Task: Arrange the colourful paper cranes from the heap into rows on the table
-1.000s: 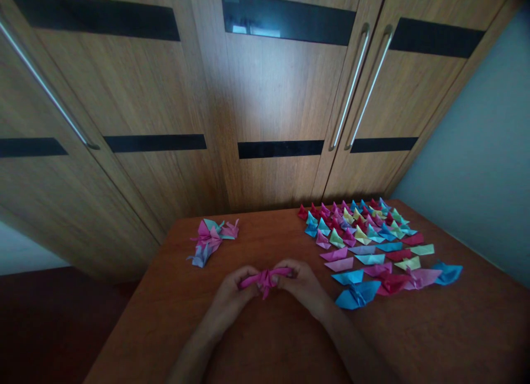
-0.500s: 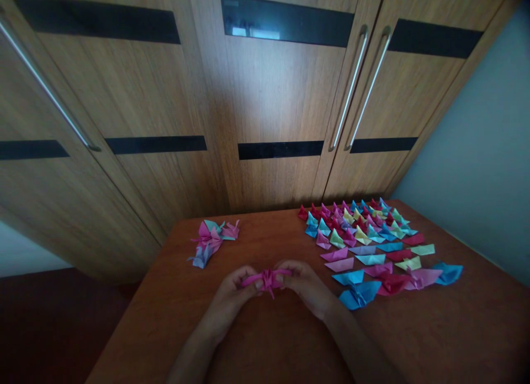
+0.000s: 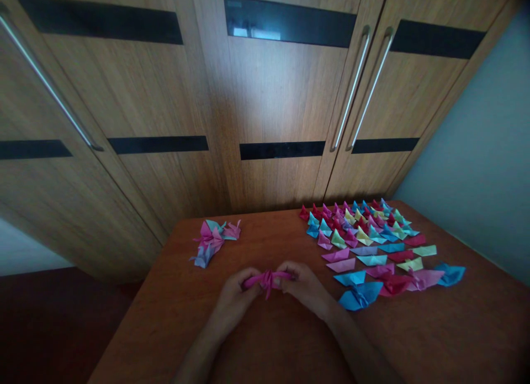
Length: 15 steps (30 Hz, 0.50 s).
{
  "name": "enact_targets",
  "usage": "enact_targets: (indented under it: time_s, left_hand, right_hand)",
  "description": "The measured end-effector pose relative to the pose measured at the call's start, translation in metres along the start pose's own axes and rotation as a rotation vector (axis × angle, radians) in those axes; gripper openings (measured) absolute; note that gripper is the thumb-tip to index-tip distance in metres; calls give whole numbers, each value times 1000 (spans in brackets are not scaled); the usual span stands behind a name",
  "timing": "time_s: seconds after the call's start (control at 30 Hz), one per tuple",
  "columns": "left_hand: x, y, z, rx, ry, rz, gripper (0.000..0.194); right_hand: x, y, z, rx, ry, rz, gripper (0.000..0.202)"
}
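Note:
A bright pink folded paper piece (image 3: 268, 280) is stretched between my two hands over the table's near middle. It has a gathered centre with a narrow point hanging down, and long flat wings to either side. My left hand (image 3: 238, 293) pinches its left wing between thumb and fingers. On the opposite wing, my right hand (image 3: 304, 285) is closed in the same kind of pinch. Fingertips cover both outer ends of the paper. Right of my right hand, the closest thing is a blue folded paper piece (image 3: 361, 295).
Rows of small colourful paper boats (image 3: 356, 224) fill the table's back right, with flatter folded strips (image 3: 372, 259) before them. A cluster of folded paper pieces (image 3: 211, 237) lies at the back left. Wooden cupboard doors (image 3: 277, 96) rise behind the brown table (image 3: 165, 317).
Both hands keep their pinch on the pink paper. The paper's middle has turned slightly, its hanging point now a little further left. The view has shifted very slightly.

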<state>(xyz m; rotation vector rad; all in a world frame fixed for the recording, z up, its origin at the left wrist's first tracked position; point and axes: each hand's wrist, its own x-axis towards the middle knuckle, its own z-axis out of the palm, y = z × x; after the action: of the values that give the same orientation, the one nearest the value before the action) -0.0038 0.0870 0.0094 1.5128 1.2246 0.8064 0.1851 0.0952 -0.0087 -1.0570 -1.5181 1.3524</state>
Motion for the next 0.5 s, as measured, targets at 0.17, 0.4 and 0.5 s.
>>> enact_targets:
  time_s: [0.17, 0.4, 0.5]
  left_hand:
    - [-1, -3, 1, 64, 20, 71, 19]
    - [-3, -4, -2, 59, -169, 61, 16]
    - [-3, -1, -4, -7, -182, 23, 14]
  right_hand:
    - [0, 3, 0, -287, -15, -123, 16]
    - [-4, 0, -8, -216, -89, -71, 20]
    - [-5, -2, -10, -139, -122, -34, 22]
